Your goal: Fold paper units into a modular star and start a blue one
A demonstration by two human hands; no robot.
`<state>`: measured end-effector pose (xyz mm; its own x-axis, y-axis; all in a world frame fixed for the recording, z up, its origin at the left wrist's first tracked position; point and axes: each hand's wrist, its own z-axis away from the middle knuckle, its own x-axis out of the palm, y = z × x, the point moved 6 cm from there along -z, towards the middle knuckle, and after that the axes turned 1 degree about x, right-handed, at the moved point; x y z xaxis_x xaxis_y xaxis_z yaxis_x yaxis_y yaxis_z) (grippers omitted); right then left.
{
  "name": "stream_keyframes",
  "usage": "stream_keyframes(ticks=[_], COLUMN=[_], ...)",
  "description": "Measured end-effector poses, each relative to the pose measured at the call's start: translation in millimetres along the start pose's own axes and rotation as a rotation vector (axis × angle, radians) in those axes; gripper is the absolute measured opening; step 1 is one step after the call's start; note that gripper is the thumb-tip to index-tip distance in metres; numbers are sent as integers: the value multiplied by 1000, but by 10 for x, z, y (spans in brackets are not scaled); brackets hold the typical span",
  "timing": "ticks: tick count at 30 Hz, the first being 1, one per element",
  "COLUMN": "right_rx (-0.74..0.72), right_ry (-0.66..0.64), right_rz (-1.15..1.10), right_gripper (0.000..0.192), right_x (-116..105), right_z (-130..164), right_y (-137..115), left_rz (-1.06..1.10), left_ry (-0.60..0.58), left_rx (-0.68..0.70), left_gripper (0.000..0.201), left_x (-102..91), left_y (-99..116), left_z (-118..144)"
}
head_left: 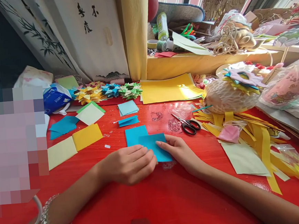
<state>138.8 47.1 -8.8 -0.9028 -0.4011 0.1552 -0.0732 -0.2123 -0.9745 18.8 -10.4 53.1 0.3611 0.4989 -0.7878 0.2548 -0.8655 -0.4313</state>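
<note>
Hands work mid-table, toward near edge. Left hand (129,163) curled, fingers pinning blue paper square (154,146) flat against red table (151,201); right hand (179,150) fingertips press its right edge, steadying fold. Second blue sheet (133,134) underneath. Scissors (188,124) lie shut, right of paper, within reach.

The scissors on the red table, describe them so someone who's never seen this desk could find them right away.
Start at the red table and find the blue paper that both hands are pressing down. Just right of it, toward the heap of yellow paper strips, lie the scissors. They are the only tool there, with black handles and slightly parted silver blades.
</note>
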Motion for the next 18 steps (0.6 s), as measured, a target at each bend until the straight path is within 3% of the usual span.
stream_keyframes(ticks=[2, 4, 6, 9, 11, 18], right_rx=[-3, -26, -45, -43, -41, -55], right_ry=[9, 21, 15, 7, 6, -1], right_rz=[30, 35, 44, 72, 90, 129], right_gripper=[23, 22, 22, 23, 23, 22], right_x=[-19, -34, -29, -19, -18, -21], right_z=[-7, -9, -6, 4, 10, 6], right_y=[33, 39, 31, 26, 28, 30], left_rz=[45, 38, 21, 149, 196, 349], left_ry=[11, -36, -159, -379, -428, -363], left_rx=[-135, -470, -760, -779, -796, -904], left_gripper=[20, 27, 36, 41, 41, 39], left_x=[64, 190, 347, 582, 634, 615], left_y=[-148, -472, -758, -889, -918, -987], left_z=[44, 207, 457, 689, 775, 802])
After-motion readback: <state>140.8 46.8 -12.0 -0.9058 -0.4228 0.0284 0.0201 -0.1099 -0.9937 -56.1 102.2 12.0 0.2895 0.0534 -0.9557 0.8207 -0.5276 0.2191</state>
